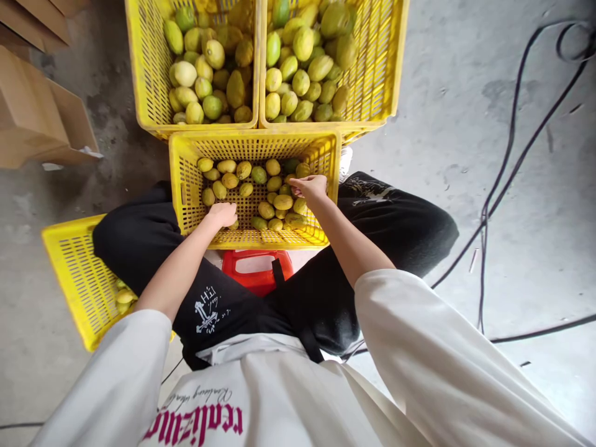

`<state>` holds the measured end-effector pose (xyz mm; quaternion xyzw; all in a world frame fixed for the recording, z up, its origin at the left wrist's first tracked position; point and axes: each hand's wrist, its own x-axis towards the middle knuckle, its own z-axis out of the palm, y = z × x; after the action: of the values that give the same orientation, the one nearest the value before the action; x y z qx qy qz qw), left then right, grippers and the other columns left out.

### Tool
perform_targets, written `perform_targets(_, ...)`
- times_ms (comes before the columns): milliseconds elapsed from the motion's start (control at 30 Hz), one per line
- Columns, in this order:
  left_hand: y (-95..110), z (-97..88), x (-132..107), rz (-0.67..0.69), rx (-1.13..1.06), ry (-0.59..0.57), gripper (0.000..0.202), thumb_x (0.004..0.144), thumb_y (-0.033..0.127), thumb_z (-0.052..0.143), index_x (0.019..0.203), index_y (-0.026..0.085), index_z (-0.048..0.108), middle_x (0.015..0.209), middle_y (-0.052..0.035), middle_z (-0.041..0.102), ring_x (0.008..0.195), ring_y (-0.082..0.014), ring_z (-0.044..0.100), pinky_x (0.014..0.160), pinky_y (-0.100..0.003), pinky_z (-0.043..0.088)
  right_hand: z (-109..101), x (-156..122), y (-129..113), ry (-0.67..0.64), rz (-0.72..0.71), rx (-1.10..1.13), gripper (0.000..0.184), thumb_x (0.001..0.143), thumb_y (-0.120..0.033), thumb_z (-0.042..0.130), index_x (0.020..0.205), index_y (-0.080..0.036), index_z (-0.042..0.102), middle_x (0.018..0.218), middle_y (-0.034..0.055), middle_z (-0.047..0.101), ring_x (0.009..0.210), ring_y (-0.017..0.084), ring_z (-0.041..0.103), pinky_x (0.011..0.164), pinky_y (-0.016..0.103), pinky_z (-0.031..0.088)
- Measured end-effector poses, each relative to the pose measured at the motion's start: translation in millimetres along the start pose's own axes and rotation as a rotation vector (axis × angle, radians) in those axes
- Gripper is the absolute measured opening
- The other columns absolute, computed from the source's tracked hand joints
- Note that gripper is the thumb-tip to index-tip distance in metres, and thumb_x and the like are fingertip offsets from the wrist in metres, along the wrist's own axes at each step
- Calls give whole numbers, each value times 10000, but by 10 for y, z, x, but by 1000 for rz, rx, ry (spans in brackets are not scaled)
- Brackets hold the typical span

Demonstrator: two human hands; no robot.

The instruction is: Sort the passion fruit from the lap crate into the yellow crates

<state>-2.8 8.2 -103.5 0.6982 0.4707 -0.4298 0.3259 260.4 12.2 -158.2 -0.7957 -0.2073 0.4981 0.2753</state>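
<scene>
A yellow plastic crate [256, 141] stands between my knees, with several oval yellow-green fruits [283, 202] spread over its slotted bottom. My left hand [223, 215] is inside its near left part, fingers curled downward. One fruit [234, 225] shows partly beside those fingers; whether they grip anything is hidden. At the right side of the crate, my right hand [309, 186] reaches in with thumb and fingers pinched together among the fruits. A fruit lies right at its fingertips, but what the pinch holds cannot be made out.
Two fuller yellow crates [258, 118] of similar fruits stand against the far side. Another yellow crate [77, 273] with fruits sits by my left leg. A red plastic stool [257, 279] is under the near edge. Cardboard boxes [37, 112] lie left; black cables [505, 174] cross the right floor.
</scene>
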Motion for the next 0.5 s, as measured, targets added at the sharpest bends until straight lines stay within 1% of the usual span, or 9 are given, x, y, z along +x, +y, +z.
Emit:
perform_targets(67,-32,120,110,-10,-45,-22,633,1307,253,476,1864,27,675,1900,-309,705,1757,-456,719,1444,-504,580,3,-18,-30,39,64,11,632,1131,9,890,603,-216,624,563,-3,639,496,100,562,522,183,495)
perform_targets(100,-46,188,161,-12,-61,-33,633,1299,243,482,1860,31,687,1893,-307,713,1753,-451,725,1441,-494,582,11,-36,-42,27,91,23,644,1173,-9,851,608,-220,625,574,-2,647,506,101,576,531,178,501)
perform_targets(167,-77,337,256,-24,-88,-50,625,1272,226,511,1828,43,732,1865,-310,735,1736,-445,745,1419,-476,601,40,-79,-45,-71,82,40,630,1219,-1,766,638,-219,659,604,3,682,532,105,631,563,167,529)
perform_targets(200,-97,414,300,-36,-105,-56,616,1250,219,542,1805,71,764,1848,-299,753,1731,-441,751,1410,-468,609,59,-98,-33,-127,82,46,615,1221,18,737,655,-215,681,618,6,701,547,106,658,585,164,548)
perform_targets(267,-146,565,389,-63,-145,-56,614,1205,205,597,1778,143,808,1832,-264,777,1734,-435,750,1412,-466,610,101,-118,14,-201,105,53,569,1185,60,740,681,-204,721,640,13,738,573,109,696,626,169,591)
perform_targets(300,-174,635,435,-81,-166,-53,630,1188,197,611,1787,157,802,1850,-260,763,1752,-434,732,1423,-469,601,119,-117,47,-217,119,49,537,1151,77,769,689,-196,738,646,18,751,581,112,705,644,177,612)
perform_targets(367,-227,759,530,-126,-207,-40,691,1162,183,618,1839,119,739,1903,-302,698,1795,-455,682,1441,-500,583,144,-91,121,-223,134,18,474,1067,90,856,690,-181,760,645,26,763,582,116,704,664,190,639)
perform_targets(433,-266,861,623,-171,-248,-26,777,1125,182,643,1896,85,654,1931,-350,643,1821,-493,637,1443,-555,576,152,-42,202,-207,128,-46,445,990,68,949,679,-184,756,621,20,744,564,120,689,646,187,635)
perform_targets(500,-286,947,707,-200,-288,-20,866,1089,195,679,1945,107,585,1941,-354,625,1831,-508,615,1447,-588,563,152,13,288,-151,134,-117,486,977,1,1006,651,-210,715,591,5,708,546,126,670,610,186,615)
